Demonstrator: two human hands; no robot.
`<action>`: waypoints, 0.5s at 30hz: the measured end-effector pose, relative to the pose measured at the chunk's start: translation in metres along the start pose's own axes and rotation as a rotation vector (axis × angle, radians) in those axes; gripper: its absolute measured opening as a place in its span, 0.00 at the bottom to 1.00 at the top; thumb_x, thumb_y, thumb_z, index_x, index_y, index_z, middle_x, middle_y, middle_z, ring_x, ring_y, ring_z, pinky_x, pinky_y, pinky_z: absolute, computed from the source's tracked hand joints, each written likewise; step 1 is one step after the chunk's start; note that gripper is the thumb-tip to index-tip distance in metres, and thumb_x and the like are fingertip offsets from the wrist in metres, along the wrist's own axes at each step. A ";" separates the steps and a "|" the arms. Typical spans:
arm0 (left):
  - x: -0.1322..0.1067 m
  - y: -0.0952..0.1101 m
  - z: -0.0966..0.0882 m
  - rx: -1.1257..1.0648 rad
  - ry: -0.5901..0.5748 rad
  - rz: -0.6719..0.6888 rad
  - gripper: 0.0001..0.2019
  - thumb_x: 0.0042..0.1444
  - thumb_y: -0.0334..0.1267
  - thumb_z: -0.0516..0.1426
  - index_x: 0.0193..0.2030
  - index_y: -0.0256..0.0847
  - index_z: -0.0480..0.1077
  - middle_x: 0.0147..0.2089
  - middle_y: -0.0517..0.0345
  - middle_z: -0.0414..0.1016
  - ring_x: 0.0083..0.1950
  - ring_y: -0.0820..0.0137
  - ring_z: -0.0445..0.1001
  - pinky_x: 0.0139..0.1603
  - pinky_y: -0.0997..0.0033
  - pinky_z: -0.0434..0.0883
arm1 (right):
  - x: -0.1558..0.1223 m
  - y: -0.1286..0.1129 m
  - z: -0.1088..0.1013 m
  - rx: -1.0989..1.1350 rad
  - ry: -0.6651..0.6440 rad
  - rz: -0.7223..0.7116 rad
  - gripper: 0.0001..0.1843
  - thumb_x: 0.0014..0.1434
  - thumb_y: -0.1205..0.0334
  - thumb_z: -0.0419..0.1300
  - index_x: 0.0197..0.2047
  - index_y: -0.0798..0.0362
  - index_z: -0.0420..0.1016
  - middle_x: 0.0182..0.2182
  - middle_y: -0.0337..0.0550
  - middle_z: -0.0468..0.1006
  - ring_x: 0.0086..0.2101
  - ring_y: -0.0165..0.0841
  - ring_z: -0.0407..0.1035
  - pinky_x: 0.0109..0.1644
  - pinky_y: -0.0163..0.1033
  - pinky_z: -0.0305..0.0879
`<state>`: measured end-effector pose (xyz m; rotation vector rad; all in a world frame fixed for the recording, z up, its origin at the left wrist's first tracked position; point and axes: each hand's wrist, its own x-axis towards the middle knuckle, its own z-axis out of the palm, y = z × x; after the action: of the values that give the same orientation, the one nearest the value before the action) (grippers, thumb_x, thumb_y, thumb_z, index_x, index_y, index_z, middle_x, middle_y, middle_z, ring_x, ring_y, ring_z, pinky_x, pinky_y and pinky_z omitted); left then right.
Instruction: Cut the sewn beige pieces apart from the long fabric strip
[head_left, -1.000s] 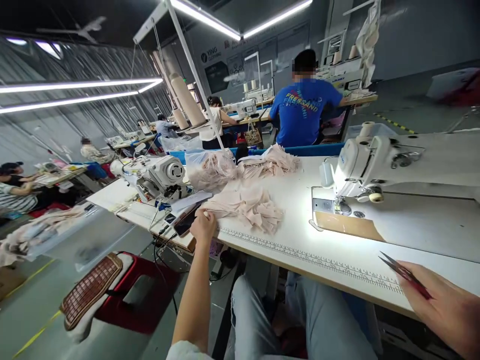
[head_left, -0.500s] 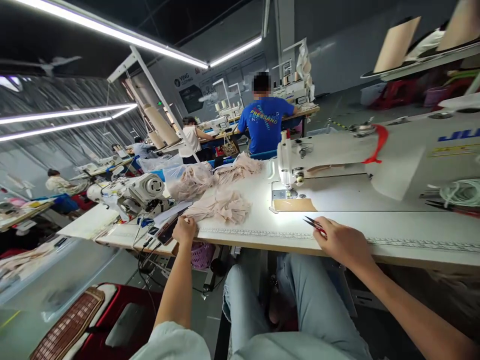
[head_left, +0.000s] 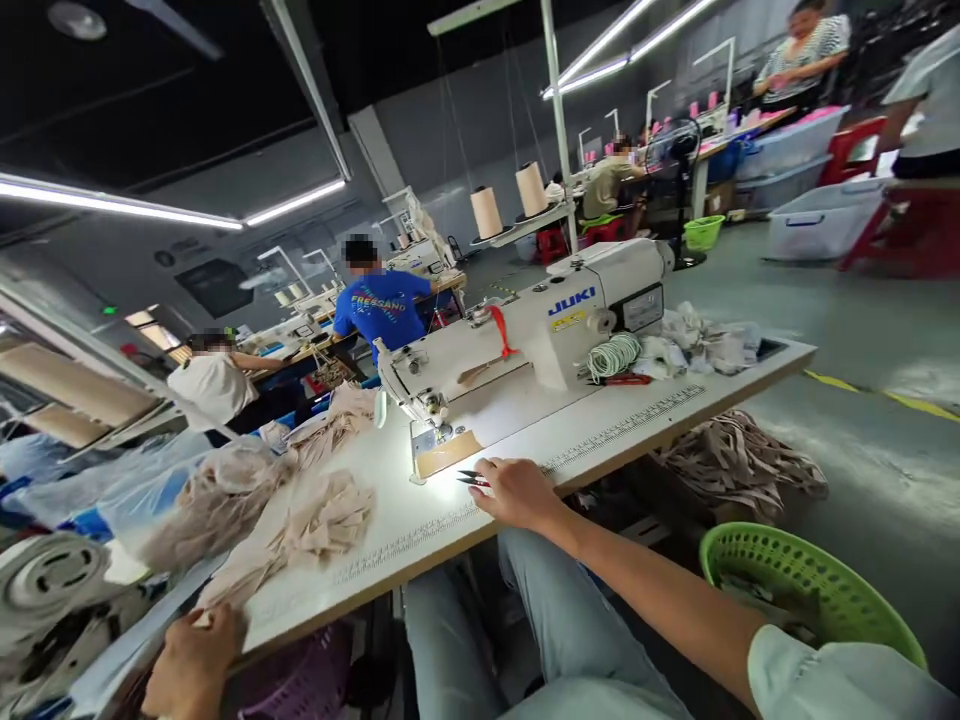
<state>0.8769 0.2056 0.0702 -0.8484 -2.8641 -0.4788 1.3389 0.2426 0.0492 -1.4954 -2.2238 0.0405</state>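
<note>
My right hand [head_left: 517,490] is closed around a pair of small thread snips [head_left: 474,479] with dark pointed blades and red on the grip. It rests at the front edge of the white sewing table [head_left: 420,515], just right of the needle area of the sewing machine [head_left: 559,325]. At the table's left end, my left hand [head_left: 196,650] has its fingers curled on the near end of a bunch of beige fabric strips [head_left: 322,525]. The exact fingertip contact is partly hidden.
More beige fabric [head_left: 225,495] in clear plastic lies at the back left. Pale green cord [head_left: 613,355] and fabric scraps [head_left: 709,340] sit at the table's right. Below are a green basket [head_left: 832,580] and a purple basket [head_left: 304,680]. A person in blue [head_left: 382,305] sits beyond.
The view has swung to the right, bringing the whole machine and the green basket into sight. Both hands keep their holds near the table's front edge.
</note>
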 end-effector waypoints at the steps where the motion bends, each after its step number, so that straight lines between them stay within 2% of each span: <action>1: -0.001 0.000 -0.001 -0.005 0.008 -0.009 0.34 0.57 0.57 0.47 0.61 0.34 0.70 0.53 0.24 0.76 0.53 0.35 0.77 0.48 0.42 0.74 | -0.001 0.001 -0.002 0.017 0.001 -0.005 0.14 0.68 0.51 0.57 0.48 0.52 0.73 0.39 0.42 0.81 0.37 0.35 0.75 0.34 0.34 0.59; 4: -0.013 0.002 -0.007 -0.026 0.027 0.001 0.30 0.59 0.52 0.48 0.58 0.32 0.72 0.52 0.22 0.76 0.52 0.35 0.77 0.45 0.43 0.74 | -0.012 0.018 -0.008 0.049 0.006 -0.005 0.14 0.70 0.54 0.54 0.52 0.50 0.74 0.40 0.42 0.82 0.38 0.35 0.76 0.35 0.33 0.58; 6: -0.018 0.004 -0.007 -0.059 0.043 0.009 0.27 0.59 0.47 0.49 0.57 0.31 0.72 0.50 0.24 0.77 0.52 0.37 0.77 0.45 0.45 0.74 | -0.018 0.051 -0.013 0.027 0.014 0.029 0.15 0.69 0.57 0.54 0.52 0.54 0.76 0.40 0.47 0.82 0.35 0.37 0.75 0.33 0.35 0.55; 8: -0.017 0.004 -0.003 -0.084 0.063 0.004 0.24 0.60 0.45 0.50 0.57 0.34 0.71 0.47 0.30 0.79 0.51 0.41 0.78 0.46 0.48 0.73 | -0.017 0.096 -0.017 -0.095 0.084 0.120 0.16 0.66 0.54 0.56 0.50 0.52 0.79 0.37 0.47 0.83 0.31 0.38 0.74 0.31 0.37 0.52; 11: -0.013 -0.001 0.008 -0.132 0.104 0.009 0.23 0.61 0.44 0.51 0.59 0.36 0.69 0.46 0.36 0.80 0.49 0.45 0.78 0.48 0.50 0.72 | -0.009 0.160 -0.024 -0.195 0.195 0.132 0.18 0.64 0.51 0.57 0.49 0.52 0.81 0.42 0.52 0.82 0.35 0.41 0.73 0.34 0.40 0.54; 13: -0.014 -0.007 0.013 -0.169 0.134 0.028 0.22 0.62 0.42 0.51 0.61 0.36 0.67 0.46 0.39 0.80 0.48 0.47 0.78 0.48 0.52 0.72 | -0.006 0.184 -0.029 -0.238 0.271 0.090 0.18 0.65 0.53 0.55 0.45 0.55 0.82 0.44 0.56 0.80 0.38 0.42 0.72 0.37 0.43 0.57; 15: -0.019 -0.014 0.016 -0.202 0.160 0.063 0.22 0.63 0.41 0.50 0.62 0.37 0.65 0.47 0.43 0.80 0.48 0.51 0.78 0.48 0.55 0.72 | -0.008 0.195 -0.028 -0.230 0.361 0.133 0.19 0.67 0.56 0.52 0.45 0.54 0.82 0.47 0.57 0.79 0.41 0.41 0.71 0.39 0.45 0.57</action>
<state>0.8846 0.1905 0.0481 -0.8824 -2.6674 -0.8007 1.5218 0.3091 0.0186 -1.6200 -1.8871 -0.4229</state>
